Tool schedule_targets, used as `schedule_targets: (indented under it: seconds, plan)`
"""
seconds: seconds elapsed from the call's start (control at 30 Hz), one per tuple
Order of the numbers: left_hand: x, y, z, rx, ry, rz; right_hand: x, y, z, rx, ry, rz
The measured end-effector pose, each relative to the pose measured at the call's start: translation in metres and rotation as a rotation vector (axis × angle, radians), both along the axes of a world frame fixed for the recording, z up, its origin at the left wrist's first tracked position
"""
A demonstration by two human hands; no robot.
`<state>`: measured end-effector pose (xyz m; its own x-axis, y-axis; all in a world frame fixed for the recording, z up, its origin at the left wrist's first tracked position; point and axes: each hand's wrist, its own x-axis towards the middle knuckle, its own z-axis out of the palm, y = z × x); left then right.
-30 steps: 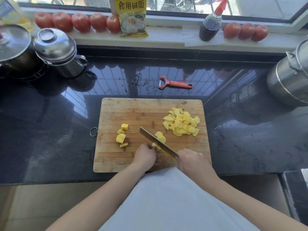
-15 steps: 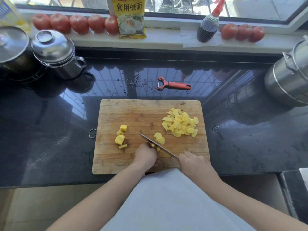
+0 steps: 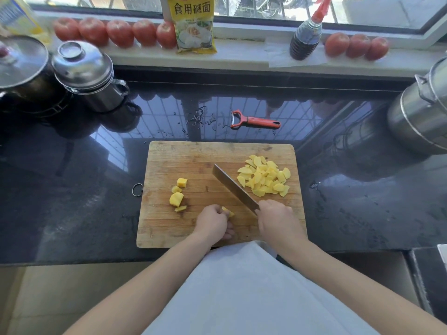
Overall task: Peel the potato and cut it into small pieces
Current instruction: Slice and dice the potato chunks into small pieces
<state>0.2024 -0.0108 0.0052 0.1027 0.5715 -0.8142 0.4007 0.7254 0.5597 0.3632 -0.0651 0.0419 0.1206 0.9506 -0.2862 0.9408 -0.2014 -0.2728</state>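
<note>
Rectangular wooden cutting board, left hand fingers curled on yellow potato chunk near its front edge, right hand gripping steel cleaver, sliced potato pile at board's right

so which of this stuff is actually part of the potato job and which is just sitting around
In use: knife in right hand; potato piece held by left hand; cut pile; four chunks; cutting board.

Lying about: peeler, tomatoes, soda packet, sauce bottle, steel pots.
</note>
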Motion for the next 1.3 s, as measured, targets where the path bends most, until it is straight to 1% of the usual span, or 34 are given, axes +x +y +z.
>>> schedule_targets:
  seconds: [0.1, 0.3, 0.5, 0.6, 0.73, 0.83, 0.93, 0.97, 1.1, 1.3]
  plan:
    - [-0.001, 0.000, 0.002, -0.018, -0.006, 0.014, -0.002, -0.009, 0.012, 0.001, 0.021, 0.069]
    - [0.002, 0.002, 0.006, -0.015, 0.002, 0.036, -0.008, -0.025, 0.013, -0.168, -0.020, 0.116]
    - [0.003, 0.002, 0.005, -0.014, 0.024, 0.016, -0.004, -0.030, 0.016, -0.174, -0.056, 0.136]
    - [0.003, 0.003, 0.003, 0.001, 0.046, -0.023, 0.004, -0.041, 0.014, -0.116, -0.082, 0.140]
    - [0.003, 0.004, 0.002, 0.009, 0.062, -0.050, 0.011, -0.051, 0.010, -0.178, -0.116, 0.159]
    - [0.002, 0.005, 0.002, 0.003, 0.059, -0.055, 0.007, -0.043, 0.007, -0.190, -0.137, 0.187]
    - [0.003, 0.005, 0.000, 0.015, 0.067, -0.058, -0.009, -0.023, 0.003, -0.273, -0.091, 0.180]
    - [0.003, 0.005, -0.001, 0.018, 0.072, -0.053, -0.015, -0.017, 0.000, -0.266, -0.075, 0.179]
    - [0.003, 0.005, -0.001, 0.029, 0.070, -0.030, -0.024, -0.010, -0.006, -0.122, -0.027, 0.173]
    - [0.005, 0.003, 0.003, 0.000, 0.066, -0.019, 0.008, -0.011, -0.003, -0.018, -0.067, 0.006]
